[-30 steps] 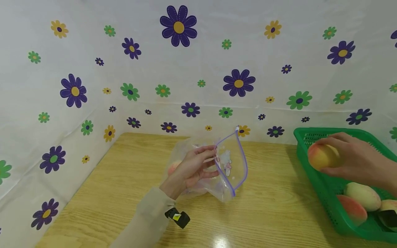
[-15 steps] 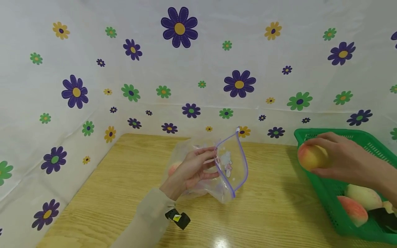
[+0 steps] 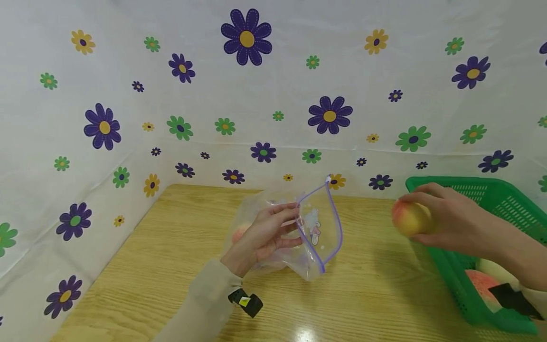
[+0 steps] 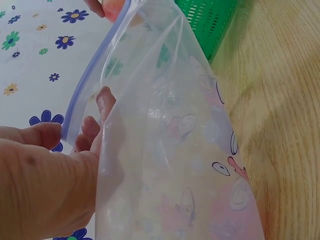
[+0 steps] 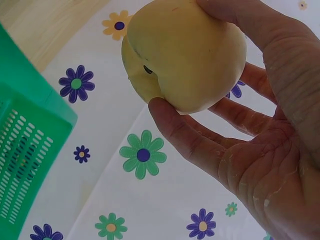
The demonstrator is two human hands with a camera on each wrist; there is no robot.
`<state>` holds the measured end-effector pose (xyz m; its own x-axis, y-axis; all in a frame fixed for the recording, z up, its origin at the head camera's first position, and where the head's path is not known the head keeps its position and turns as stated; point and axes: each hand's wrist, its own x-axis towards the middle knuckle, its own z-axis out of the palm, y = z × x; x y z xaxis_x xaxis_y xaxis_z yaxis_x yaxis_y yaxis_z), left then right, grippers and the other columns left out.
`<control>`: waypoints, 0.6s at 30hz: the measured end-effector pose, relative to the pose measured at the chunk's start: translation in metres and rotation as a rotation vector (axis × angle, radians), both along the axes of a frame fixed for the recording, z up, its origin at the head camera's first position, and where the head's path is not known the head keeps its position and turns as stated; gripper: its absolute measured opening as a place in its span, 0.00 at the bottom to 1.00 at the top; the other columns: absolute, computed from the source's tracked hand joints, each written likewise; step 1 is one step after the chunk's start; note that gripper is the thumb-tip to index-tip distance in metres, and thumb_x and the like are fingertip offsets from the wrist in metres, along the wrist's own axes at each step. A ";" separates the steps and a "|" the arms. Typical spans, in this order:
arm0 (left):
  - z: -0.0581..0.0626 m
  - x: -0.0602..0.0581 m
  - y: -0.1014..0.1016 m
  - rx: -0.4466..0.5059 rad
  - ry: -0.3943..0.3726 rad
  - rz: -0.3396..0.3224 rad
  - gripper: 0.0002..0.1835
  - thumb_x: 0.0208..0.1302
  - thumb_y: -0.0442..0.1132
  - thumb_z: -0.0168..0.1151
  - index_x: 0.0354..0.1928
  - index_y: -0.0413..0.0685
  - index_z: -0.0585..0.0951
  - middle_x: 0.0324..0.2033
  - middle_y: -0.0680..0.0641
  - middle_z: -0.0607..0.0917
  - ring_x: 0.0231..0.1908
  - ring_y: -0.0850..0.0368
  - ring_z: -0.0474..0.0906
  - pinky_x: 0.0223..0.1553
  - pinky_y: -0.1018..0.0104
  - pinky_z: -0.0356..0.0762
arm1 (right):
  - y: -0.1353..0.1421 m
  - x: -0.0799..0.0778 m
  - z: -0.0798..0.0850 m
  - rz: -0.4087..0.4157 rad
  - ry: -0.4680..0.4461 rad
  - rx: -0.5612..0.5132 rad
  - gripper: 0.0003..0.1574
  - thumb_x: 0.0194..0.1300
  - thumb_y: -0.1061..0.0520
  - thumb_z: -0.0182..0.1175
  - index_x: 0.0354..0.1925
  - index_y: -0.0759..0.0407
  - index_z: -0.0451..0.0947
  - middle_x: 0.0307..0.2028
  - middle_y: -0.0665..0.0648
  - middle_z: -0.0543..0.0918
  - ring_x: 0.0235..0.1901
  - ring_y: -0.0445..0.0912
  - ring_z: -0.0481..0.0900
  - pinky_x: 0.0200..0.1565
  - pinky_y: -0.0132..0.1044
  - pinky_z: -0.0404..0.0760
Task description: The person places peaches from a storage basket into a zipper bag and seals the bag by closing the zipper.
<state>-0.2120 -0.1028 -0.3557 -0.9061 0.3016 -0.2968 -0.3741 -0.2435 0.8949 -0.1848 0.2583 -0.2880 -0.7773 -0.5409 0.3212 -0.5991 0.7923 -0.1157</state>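
My left hand (image 3: 267, 235) holds a clear zip bag (image 3: 321, 225) by its mouth, thumb at the purple zip strip and fingers spread along the film. The mouth gapes toward the right. A pinkish peach (image 3: 240, 232) shows through the film, partly covered by my hand. Over the basket's left edge, my right hand (image 3: 455, 221) grips a yellow peach with a red blush (image 3: 411, 218), raised above the table. In the right wrist view, thumb and fingertips press the sides of this peach (image 5: 190, 55), its stem hollow turned to the left.
At the right stands a green perforated basket (image 3: 448, 280). A red peach (image 3: 480, 285) and a pale one (image 3: 497, 270) lie in it, partly hidden by my right wrist. A flower-print sheet (image 3: 278, 85) hangs behind the wooden table (image 3: 363, 304) and along its left side.
My right hand has carried the yellow peach leftward, from above the basket to beyond its left rim. The left hand and the bag have stayed in place.
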 end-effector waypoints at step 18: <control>-0.002 0.000 0.003 0.000 0.002 0.009 0.20 0.78 0.40 0.55 0.68 0.44 0.72 0.47 0.48 0.78 0.49 0.55 0.79 0.46 0.54 0.89 | -0.050 -0.006 0.000 0.067 -0.061 0.020 0.39 0.45 0.52 0.83 0.56 0.53 0.82 0.54 0.62 0.81 0.51 0.60 0.80 0.46 0.57 0.87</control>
